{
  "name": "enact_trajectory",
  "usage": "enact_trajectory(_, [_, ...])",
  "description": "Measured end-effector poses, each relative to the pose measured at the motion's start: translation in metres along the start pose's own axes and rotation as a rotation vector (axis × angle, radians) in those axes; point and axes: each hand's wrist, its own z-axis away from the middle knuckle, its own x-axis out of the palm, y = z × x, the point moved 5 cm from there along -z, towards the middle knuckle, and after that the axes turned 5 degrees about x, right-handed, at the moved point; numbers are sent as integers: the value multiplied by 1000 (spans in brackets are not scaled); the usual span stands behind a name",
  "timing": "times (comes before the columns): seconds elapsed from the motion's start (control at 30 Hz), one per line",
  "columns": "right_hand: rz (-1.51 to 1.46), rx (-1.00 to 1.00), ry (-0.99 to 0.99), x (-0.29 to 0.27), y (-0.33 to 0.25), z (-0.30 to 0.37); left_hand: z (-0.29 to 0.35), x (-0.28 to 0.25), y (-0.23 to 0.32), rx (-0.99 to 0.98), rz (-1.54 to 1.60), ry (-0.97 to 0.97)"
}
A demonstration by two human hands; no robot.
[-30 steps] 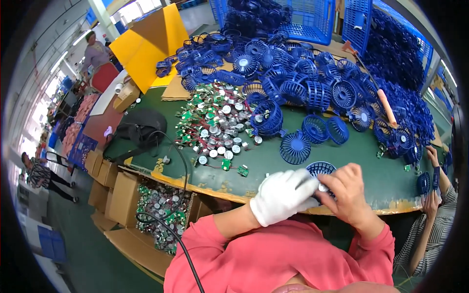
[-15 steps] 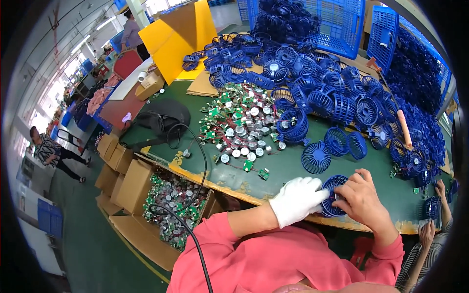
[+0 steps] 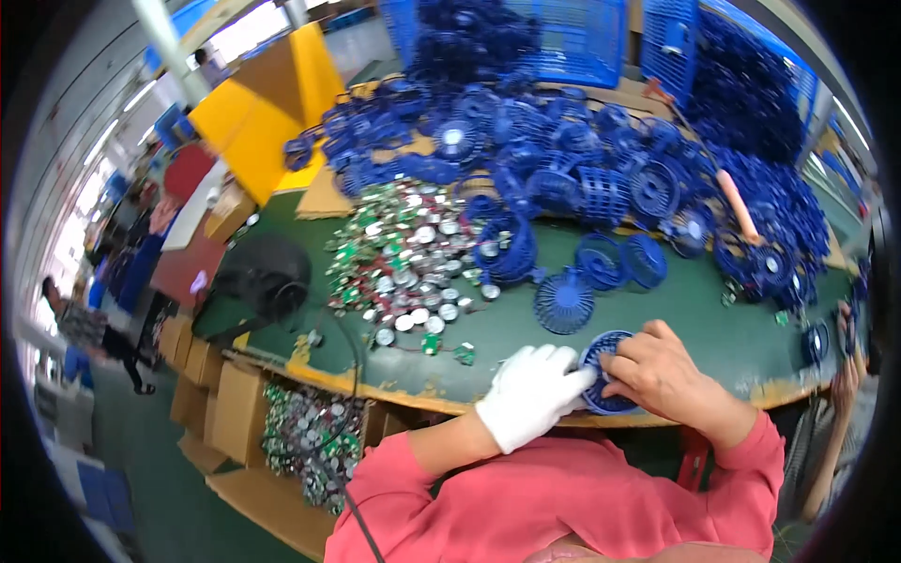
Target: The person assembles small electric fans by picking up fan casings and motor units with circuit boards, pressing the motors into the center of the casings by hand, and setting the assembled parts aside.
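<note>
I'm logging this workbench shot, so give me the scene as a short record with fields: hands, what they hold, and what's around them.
left hand: white glove, on the left edge of the grille
right hand: bare, fingers on the grille's right side
held thing: round blue fan grille, at the near table edge
table: green top, worn yellow rim
nearby: loose grille just beyond the hands
middle: pile of small silver and green parts
far side: heap of blue grilles
left: black bag

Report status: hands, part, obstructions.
Gloved left hand and bare right hand both grip the blue fan grille. Table edge nearby; nothing blocking.
</note>
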Motion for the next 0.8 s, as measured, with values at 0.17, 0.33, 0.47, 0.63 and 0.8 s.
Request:
enact_trajectory(0.17, [4, 64, -84, 2, -2, -4, 1, 3, 2, 37, -34, -44])
enact_trajectory(0.33, [43, 40, 94, 6, -2, 4, 0, -2, 2, 29, -100, 101])
enact_trajectory(0.47, [-281, 219, 422, 6, 8, 37, 0, 1, -8, -89, 24, 128])
enact_trajectory(0.63, [-508, 513, 387, 68, 17, 93, -5, 23, -16, -198, 130, -155])
enact_trajectory(0.8, [-598, 824, 475, 86, 20, 97, -19, 50, -6, -261, 217, -227])
